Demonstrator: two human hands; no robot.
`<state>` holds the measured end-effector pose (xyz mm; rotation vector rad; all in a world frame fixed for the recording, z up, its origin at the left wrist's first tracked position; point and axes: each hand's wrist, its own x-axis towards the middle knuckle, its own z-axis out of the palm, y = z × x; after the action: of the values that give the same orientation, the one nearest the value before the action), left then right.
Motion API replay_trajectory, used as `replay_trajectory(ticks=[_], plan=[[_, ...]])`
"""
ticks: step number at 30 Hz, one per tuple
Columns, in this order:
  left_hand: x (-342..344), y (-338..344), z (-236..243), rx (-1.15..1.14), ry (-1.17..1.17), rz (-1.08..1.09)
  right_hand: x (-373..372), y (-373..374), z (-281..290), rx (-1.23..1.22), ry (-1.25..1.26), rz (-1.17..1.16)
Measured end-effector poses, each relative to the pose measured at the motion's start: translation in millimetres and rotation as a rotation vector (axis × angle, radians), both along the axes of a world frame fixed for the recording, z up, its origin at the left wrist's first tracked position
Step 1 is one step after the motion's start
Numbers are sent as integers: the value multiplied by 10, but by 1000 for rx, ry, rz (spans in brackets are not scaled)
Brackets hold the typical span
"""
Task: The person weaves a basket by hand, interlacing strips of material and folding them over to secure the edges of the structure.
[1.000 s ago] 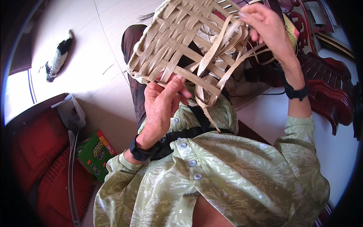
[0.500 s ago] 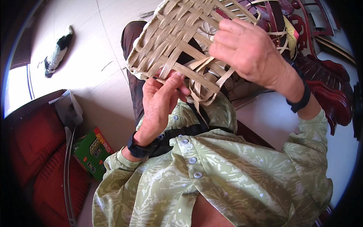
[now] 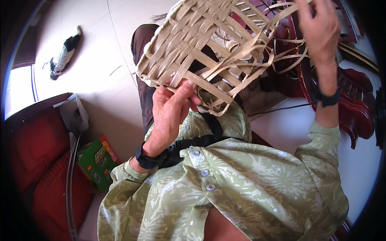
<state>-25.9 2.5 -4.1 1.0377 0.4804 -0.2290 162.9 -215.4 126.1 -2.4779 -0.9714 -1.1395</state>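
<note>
A partly woven tan basket (image 3: pixel 193 40) of flat strips is tilted over my lap. Its left side is tightly woven, while toward the right there are wide gaps and loose strips. My left hand (image 3: pixel 173 102) pinches the basket's near edge, thumb on top and fingers underneath. Far to the upper right, my right hand (image 3: pixel 319 34) is raised with its fingers closed around a long flat strip (image 3: pixel 277 18) that runs back to the weave. Part of that hand is cut off by the frame's top edge.
On the pale tiled floor at the far left lies a black-and-white furry shape (image 3: pixel 65 54). A green box (image 3: pixel 98 158) stands beside a red cushioned seat (image 3: pixel 52 184) at lower left. Carved dark-red wooden furniture (image 3: pixel 354 96) is close on my right.
My right hand has moved from the basket up and to the right, drawing the strip out with it. My left hand keeps its hold and the basket has barely shifted.
</note>
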Motion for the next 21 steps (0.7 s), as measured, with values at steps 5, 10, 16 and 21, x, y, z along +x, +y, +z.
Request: replay_trajectory(ticks=[5,10,16,21], plan=[[23,-47,3,-37,-23,13,-577,306,-589,-240,484,721],[31,-24,-5,-36,-20,-30,-553,280,-713,-419,293,675],[-31,-45,18,-48,-23,63,158,160,-296,-169,314,528],[8,-24,-28,-80,-20,-28,1159,-905,115,75,646,-117]])
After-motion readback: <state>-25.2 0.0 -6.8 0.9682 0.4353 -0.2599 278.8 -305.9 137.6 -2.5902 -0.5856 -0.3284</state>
